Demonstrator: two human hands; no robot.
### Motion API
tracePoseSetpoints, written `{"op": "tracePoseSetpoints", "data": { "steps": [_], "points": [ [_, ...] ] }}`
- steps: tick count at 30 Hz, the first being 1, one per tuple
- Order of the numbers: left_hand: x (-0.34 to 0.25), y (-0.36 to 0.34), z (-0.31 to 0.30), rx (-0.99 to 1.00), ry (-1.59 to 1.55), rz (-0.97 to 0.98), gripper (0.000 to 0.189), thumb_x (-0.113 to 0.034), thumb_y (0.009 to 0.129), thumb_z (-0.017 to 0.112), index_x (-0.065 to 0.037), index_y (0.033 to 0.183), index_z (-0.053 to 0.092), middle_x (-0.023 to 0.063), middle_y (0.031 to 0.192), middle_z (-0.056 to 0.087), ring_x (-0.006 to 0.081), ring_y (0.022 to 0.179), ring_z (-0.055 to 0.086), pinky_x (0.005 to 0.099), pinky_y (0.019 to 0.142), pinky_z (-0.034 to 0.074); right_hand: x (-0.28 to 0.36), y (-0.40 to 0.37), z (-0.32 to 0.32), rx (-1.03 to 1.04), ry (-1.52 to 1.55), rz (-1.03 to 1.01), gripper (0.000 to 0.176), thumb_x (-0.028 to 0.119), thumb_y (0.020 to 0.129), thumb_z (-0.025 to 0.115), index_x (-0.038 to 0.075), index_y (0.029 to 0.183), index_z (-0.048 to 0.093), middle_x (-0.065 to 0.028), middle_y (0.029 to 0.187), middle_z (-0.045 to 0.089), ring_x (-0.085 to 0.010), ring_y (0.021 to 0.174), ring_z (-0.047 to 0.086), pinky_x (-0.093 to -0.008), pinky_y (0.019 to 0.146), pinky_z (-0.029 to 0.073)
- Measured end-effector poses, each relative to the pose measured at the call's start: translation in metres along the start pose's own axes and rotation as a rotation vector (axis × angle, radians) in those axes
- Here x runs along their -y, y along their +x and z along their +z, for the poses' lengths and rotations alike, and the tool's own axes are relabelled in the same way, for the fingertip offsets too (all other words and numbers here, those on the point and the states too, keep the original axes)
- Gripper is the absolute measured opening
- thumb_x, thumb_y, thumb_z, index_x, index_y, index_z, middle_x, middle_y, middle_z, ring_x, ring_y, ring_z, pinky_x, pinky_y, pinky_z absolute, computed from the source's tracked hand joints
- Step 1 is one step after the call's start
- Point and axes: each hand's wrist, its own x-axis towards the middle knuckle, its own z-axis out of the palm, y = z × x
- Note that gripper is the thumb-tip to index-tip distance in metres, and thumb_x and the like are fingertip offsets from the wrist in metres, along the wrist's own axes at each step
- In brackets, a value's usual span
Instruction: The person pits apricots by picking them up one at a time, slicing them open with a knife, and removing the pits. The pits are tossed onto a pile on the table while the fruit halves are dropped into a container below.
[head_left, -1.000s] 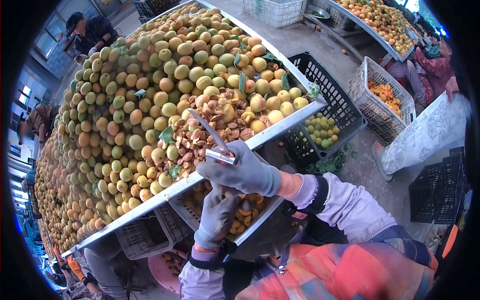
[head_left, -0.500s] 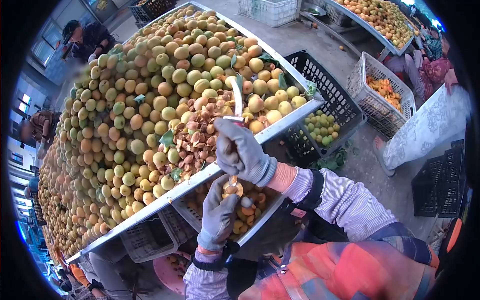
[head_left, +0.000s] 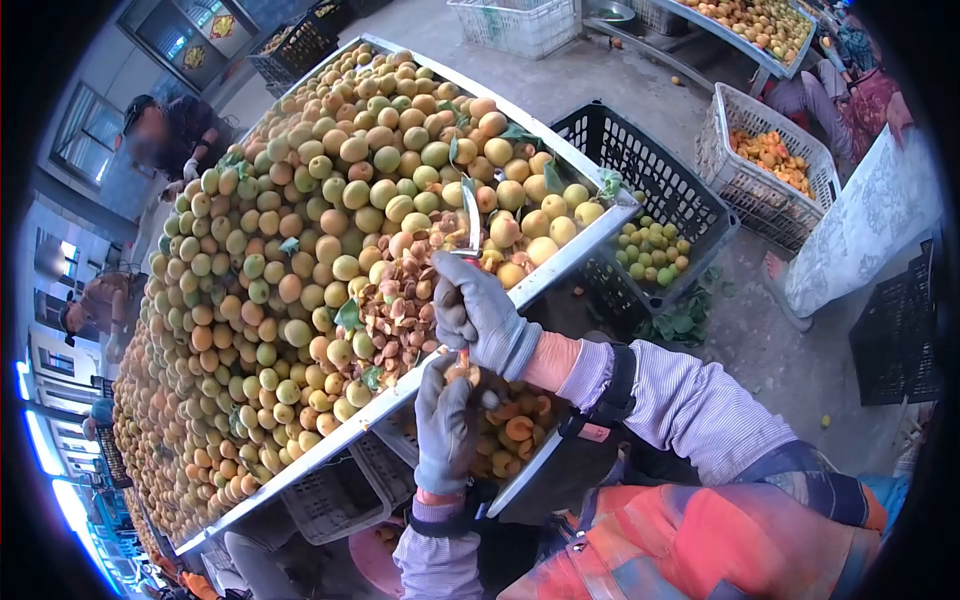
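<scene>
My right hand (head_left: 482,312), in a grey glove, is closed around a knife (head_left: 471,215) with its curved pale blade pointing up past the fist. The lower end of its handle comes down to an apricot (head_left: 462,372). That fruit sits in the fingers of my gloved left hand (head_left: 443,425), just below the right one; its far side is hidden. Both hands are over the near edge of a metal-rimmed table (head_left: 400,392) heaped with apricots (head_left: 300,235). Brown pits (head_left: 395,300) lie piled by the rim. Under my hands, a crate holds halved apricots (head_left: 512,430).
A black crate (head_left: 690,215) with green fruit stands right of the table, beside a white crate (head_left: 775,210) of orange halves. A grey crate (head_left: 335,500) and a pink basin (head_left: 375,560) are below the rim. Other people work at left and upper right.
The view has shifted slightly, so the table appears further right. My hands remain close together at the apricot, and the knife blade shows narrower and more upright.
</scene>
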Motion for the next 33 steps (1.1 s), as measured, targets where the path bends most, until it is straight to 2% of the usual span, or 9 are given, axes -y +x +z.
{"op": "tracePoseSetpoints", "data": {
  "steps": [11, 15, 19, 21, 22, 23, 26, 30, 33],
  "points": [
    [-0.017, 0.045, 0.021, -0.034, 0.009, 0.097, 0.024, -0.019, 0.093, 0.037, 0.000, 0.102, 0.049, 0.0069, 0.089, 0.055, 0.0103, 0.071, 0.054, 0.0231, 0.063, 0.048, 0.030, 0.027, -0.010, -0.142, 0.231, -0.147, 0.038, 0.044, 0.085, 0.058, 0.016, 0.066, 0.043, 0.0072, 0.046, 0.032, -0.0068, 0.031, 0.023, -0.0255, 0.036, 0.025],
    [-0.022, 0.054, 0.025, -0.109, -0.087, -0.071, 0.025, 0.003, 0.078, 0.053, 0.001, 0.103, 0.051, 0.0108, 0.098, 0.054, 0.0150, 0.078, 0.054, 0.0267, 0.065, 0.048, 0.035, 0.029, -0.015, -0.149, 0.267, -0.149, 0.038, 0.045, 0.086, 0.057, 0.017, 0.065, 0.041, 0.0080, 0.047, 0.032, -0.0060, 0.032, 0.021, -0.0248, 0.038, 0.023],
    [-0.010, 0.063, 0.026, -0.101, 0.007, 0.065, 0.019, -0.014, 0.090, 0.041, -0.001, 0.099, 0.051, 0.0050, 0.079, 0.056, 0.0104, 0.061, 0.056, 0.0213, 0.051, 0.047, 0.045, 0.030, -0.014, -0.191, 0.331, -0.162, 0.037, 0.045, 0.085, 0.058, 0.016, 0.067, 0.044, 0.0077, 0.048, 0.033, -0.0059, 0.033, 0.023, -0.0254, 0.039, 0.027],
    [-0.012, 0.065, 0.021, -0.036, 0.750, 0.334, 0.035, 0.012, 0.072, 0.054, 0.000, 0.105, 0.052, 0.0108, 0.093, 0.055, 0.0162, 0.080, 0.054, 0.0273, 0.068, 0.047, 0.049, 0.029, -0.015, -0.258, 0.333, -0.192, 0.037, 0.045, 0.085, 0.058, 0.015, 0.068, 0.045, 0.0074, 0.048, 0.034, -0.0059, 0.033, 0.024, -0.0255, 0.039, 0.030],
    [-0.016, 0.065, 0.020, -0.034, 0.929, 0.482, 0.028, 0.004, 0.078, 0.053, -0.002, 0.105, 0.053, 0.0092, 0.094, 0.056, 0.0167, 0.081, 0.055, 0.0275, 0.068, 0.047, 0.051, 0.029, -0.017, -0.248, 0.321, -0.208, 0.037, 0.045, 0.085, 0.059, 0.014, 0.070, 0.045, 0.0074, 0.048, 0.034, -0.0063, 0.034, 0.025, -0.0248, 0.042, 0.031],
    [-0.011, 0.071, 0.016, -0.031, 0.928, 0.485, 0.028, 0.004, 0.078, 0.053, -0.002, 0.105, 0.053, 0.0092, 0.094, 0.056, 0.0167, 0.081, 0.055, 0.0275, 0.068, 0.047, 0.054, 0.031, -0.018, -0.238, 0.308, -0.225, 0.037, 0.046, 0.085, 0.059, 0.014, 0.071, 0.045, 0.0073, 0.049, 0.034, -0.0068, 0.036, 0.027, -0.0241, 0.044, 0.033],
    [-0.018, 0.084, 0.006, -0.111, -0.315, -0.119, 0.030, -0.004, 0.086, 0.044, 0.000, 0.115, 0.048, 0.0062, 0.089, 0.055, 0.0143, 0.066, 0.057, 0.0240, 0.053, 0.052, 0.066, 0.028, -0.021, -0.243, 0.295, -0.301, 0.038, 0.045, 0.084, 0.060, 0.012, 0.069, 0.047, 0.0061, 0.050, 0.038, -0.0060, 0.035, 0.029, -0.0243, 0.042, 0.035],
    [-0.043, 0.095, -0.003, -0.201, 0.159, -0.013, 0.044, -0.006, 0.085, 0.044, -0.001, 0.128, 0.034, 0.0052, 0.084, 0.054, 0.0082, 0.056, 0.052, 0.0206, 0.047, 0.052, 0.073, 0.026, -0.023, -0.258, 0.246, -0.374, 0.039, 0.044, 0.084, 0.060, 0.011, 0.067, 0.049, 0.0047, 0.049, 0.041, -0.0055, 0.034, 0.031, -0.0240, 0.038, 0.037],
    [-0.056, 0.098, -0.016, -0.269, 0.333, 0.080, 0.037, -0.007, 0.087, 0.045, -0.001, 0.123, 0.043, -0.0001, 0.076, 0.052, 0.0065, 0.051, 0.051, 0.0192, 0.045, 0.047, 0.073, 0.024, -0.023, -0.249, 0.202, -0.397, 0.038, 0.043, 0.083, 0.061, 0.011, 0.068, 0.050, 0.0041, 0.050, 0.042, -0.0054, 0.034, 0.032, -0.0234, 0.037, 0.036]
  ]
}}
